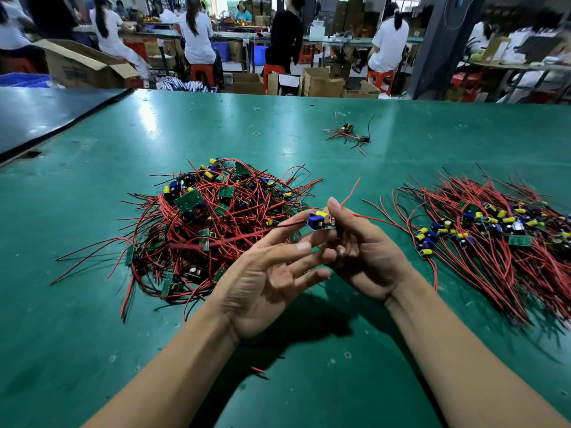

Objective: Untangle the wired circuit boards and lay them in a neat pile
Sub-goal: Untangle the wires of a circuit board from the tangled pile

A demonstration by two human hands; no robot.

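Note:
A small circuit board (319, 220) with a blue and a yellow part is held above the table, pinched by my right hand (363, 253). Its red wires trail left across the spread fingers of my left hand (272, 274), and one red wire sticks up to the right. My left hand is palm up with straight fingers under those wires. The tangled heap of boards and red and black wires (210, 223) lies on the table to the left. The sorted pile (500, 239), with wires lying roughly parallel, spreads out at the right.
The green table (216, 125) runs far back. Two stray wired boards (349, 134) lie at the far middle, a small rubber band (256, 134) to their left. A short red wire scrap (258, 370) lies near me. Beyond the table, people sit at benches among cardboard boxes.

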